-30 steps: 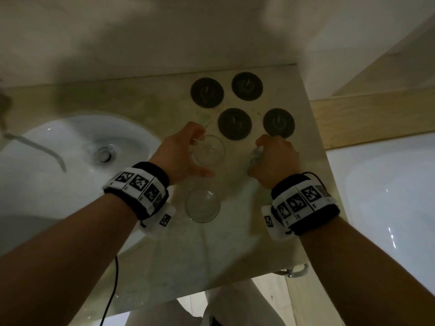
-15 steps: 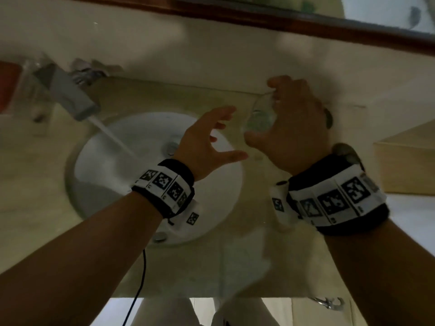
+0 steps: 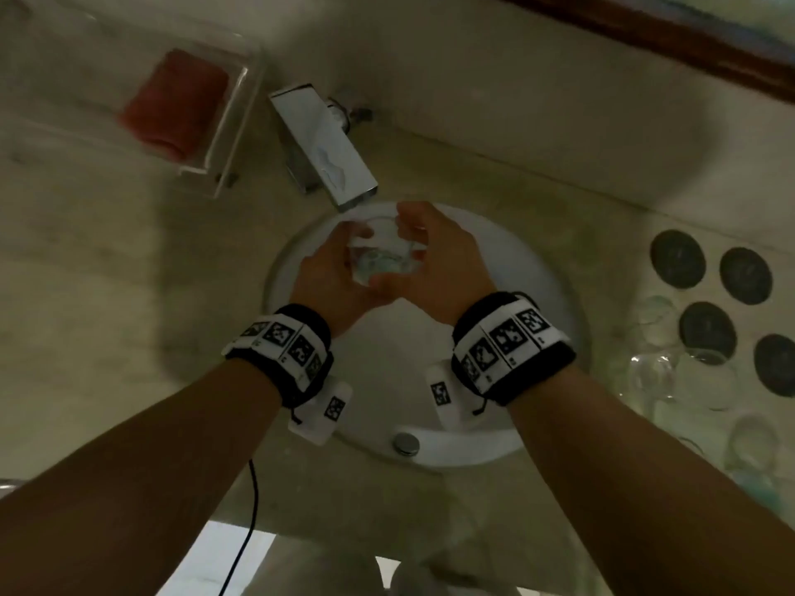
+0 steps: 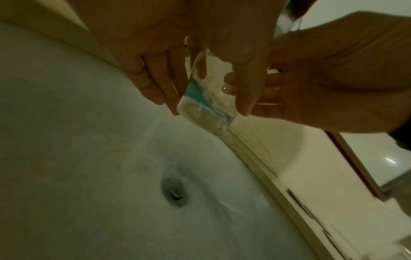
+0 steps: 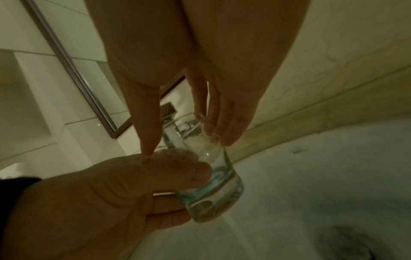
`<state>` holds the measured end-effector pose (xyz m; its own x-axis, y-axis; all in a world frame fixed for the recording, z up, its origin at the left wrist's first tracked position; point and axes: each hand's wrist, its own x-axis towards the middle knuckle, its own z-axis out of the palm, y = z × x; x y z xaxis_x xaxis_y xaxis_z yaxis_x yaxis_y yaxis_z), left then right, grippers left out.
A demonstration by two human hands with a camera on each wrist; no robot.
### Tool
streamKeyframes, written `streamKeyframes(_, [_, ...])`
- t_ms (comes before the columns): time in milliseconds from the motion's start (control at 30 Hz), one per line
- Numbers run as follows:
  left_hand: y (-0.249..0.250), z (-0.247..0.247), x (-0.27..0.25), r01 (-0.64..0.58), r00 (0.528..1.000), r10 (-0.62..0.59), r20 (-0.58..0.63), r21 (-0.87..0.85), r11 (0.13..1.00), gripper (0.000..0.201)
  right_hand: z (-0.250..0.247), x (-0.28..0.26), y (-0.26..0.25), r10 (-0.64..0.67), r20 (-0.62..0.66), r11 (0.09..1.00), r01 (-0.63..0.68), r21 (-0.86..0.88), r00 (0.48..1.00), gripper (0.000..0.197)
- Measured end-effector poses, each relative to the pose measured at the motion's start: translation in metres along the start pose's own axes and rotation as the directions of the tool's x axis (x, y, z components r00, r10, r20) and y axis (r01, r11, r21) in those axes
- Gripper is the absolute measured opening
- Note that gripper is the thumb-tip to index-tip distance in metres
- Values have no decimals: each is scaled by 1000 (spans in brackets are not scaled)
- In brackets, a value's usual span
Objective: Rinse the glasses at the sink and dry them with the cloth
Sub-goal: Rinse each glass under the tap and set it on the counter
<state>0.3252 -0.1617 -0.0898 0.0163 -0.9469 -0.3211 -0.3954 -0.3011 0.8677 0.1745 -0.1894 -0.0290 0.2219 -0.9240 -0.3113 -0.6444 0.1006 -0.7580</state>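
Note:
A clear glass (image 3: 378, 255) is held by both hands over the white sink (image 3: 537, 294), just under the square metal faucet (image 3: 322, 144). My left hand (image 3: 344, 260) grips its lower part, fingers and thumb curled round it (image 4: 206, 109). My right hand (image 3: 408, 234) pinches the upper part near the rim, thumb on one side and fingers on the other (image 5: 184, 146). The glass (image 5: 213, 176) is tilted, and whitish froth shows inside it. A red rolled cloth (image 3: 176, 105) lies in a clear tray at the back left.
Several more clear glasses (image 3: 662, 372) stand on the counter right of the sink, beside dark round coasters (image 3: 705, 329). The drain (image 4: 173, 190) lies below the hands. A wood-framed mirror (image 3: 645, 32) runs along the back wall. A black cable (image 3: 249, 531) hangs below my left wrist.
My right hand carried the glass from the counter leftward to under the faucet. My left hand, open half a second ago, now grips the glass too. The view swung left over the sink.

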Motion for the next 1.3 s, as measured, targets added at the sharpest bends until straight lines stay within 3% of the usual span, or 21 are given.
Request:
streamKeyframes(100, [-11, -11, 11, 72, 996, -79, -44, -139, 988, 65, 17, 11, 4, 7, 17, 999, -7, 31, 1000, 88])
streamKeyframes(200, [-17, -14, 23, 67, 997, -71, -15, -160, 985, 48, 24, 23, 8, 23, 29, 997, -25, 71, 999, 78])
streamKeyframes(333, [-17, -18, 29, 83, 996, -87, -23, -146, 986, 54, 28, 37, 15, 43, 72, 986, -54, 160, 996, 74])
streamKeyframes(467, [-22, -19, 33, 123, 992, -128, -4, -240, 963, 59, 31, 50, 25, 40, 129, 970, -70, 232, 991, 84])
streamKeyframes(733, [-21, -26, 30, 118, 993, -119, -2, -124, 985, 77, 30, 60, 41, -3, 194, 931, -68, 358, 981, 80])
streamKeyframes(1033, [-22, -21, 29, 81, 996, -83, -15, -125, 989, 76, 33, 64, 50, -49, 190, 923, -29, 385, 981, 80])
streamKeyframes(1167, [-24, -20, 27, 88, 996, -87, 23, -94, 992, 75, 37, 64, 57, 26, 202, 934, -96, 345, 979, 68])
streamKeyframes(1300, [-26, -18, 26, 184, 971, -194, 138, 77, 980, 64, 44, 64, 68, 147, 278, 932, -227, 282, 949, 81])
